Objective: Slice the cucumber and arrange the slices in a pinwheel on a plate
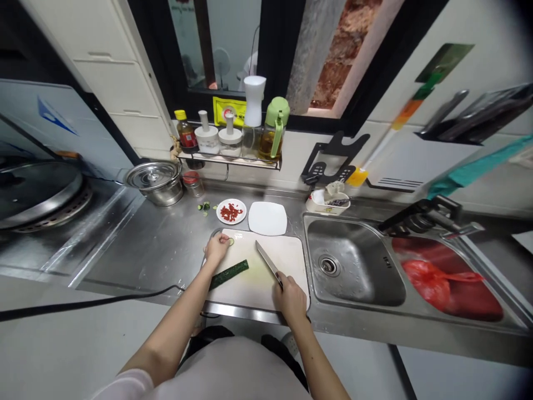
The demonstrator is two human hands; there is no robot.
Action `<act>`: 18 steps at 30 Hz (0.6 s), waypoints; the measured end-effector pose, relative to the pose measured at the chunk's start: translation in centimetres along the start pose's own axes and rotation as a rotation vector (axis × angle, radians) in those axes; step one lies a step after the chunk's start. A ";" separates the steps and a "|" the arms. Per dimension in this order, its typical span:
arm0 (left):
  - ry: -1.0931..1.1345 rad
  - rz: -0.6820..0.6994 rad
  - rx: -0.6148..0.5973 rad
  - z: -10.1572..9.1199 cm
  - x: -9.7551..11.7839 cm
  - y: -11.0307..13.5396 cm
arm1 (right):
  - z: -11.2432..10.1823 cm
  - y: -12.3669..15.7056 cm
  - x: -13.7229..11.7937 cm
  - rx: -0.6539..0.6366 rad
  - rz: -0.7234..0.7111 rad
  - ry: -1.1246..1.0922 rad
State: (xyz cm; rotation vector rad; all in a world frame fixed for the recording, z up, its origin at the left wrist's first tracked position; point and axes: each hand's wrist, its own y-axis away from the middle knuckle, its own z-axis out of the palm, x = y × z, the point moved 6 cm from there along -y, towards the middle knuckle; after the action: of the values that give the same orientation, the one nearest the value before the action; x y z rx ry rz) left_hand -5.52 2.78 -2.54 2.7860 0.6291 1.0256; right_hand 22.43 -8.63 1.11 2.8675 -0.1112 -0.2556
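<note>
My right hand [291, 297] is wrapped round the handle of a kitchen knife [267, 259], whose blade points away over the white cutting board [270, 297]. Near the board's far left corner, the fingers of my left hand [217, 248] are pinched together at a thin, pale cucumber slice [231, 241]. A length of dark green cucumber [230, 274] lies slantwise on the board between my hands, its near end partly behind my left forearm. Just beyond the board stand a white plate [267, 218] with nothing on it and a smaller plate [220, 218] with chopped red pieces.
Cucumber scraps [204, 206] lie on the steel counter, near a lidded pot [160, 183] and a red-lidded jar [192, 184]. To the right is a sink [358, 266]; a red bag [428, 283] fills part of the second basin. Above, a rack [229, 160] carries seasoning containers.
</note>
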 end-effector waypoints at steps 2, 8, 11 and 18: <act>0.031 -0.055 0.020 -0.6 -0.2 -1.0 | -0.1 -0.2 -0.1 -0.001 0.010 -0.027; -0.003 -0.082 0.027 -1.1 0.6 -2.8 | -0.3 -0.7 -0.3 -0.023 0.026 -0.042; -0.055 -0.060 0.039 -0.9 0.9 -3.2 | -0.2 -0.9 -0.3 -0.028 0.032 -0.046; -0.208 -0.004 0.056 -0.4 1.3 -3.6 | 0.0 -1.2 -0.2 -0.034 0.026 -0.067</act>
State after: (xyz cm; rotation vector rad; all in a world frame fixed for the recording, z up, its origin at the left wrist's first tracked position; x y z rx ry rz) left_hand -6.12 6.55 -2.29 2.8861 0.6442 0.7135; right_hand 22.30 -7.42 0.84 2.8226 -0.1547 -0.3459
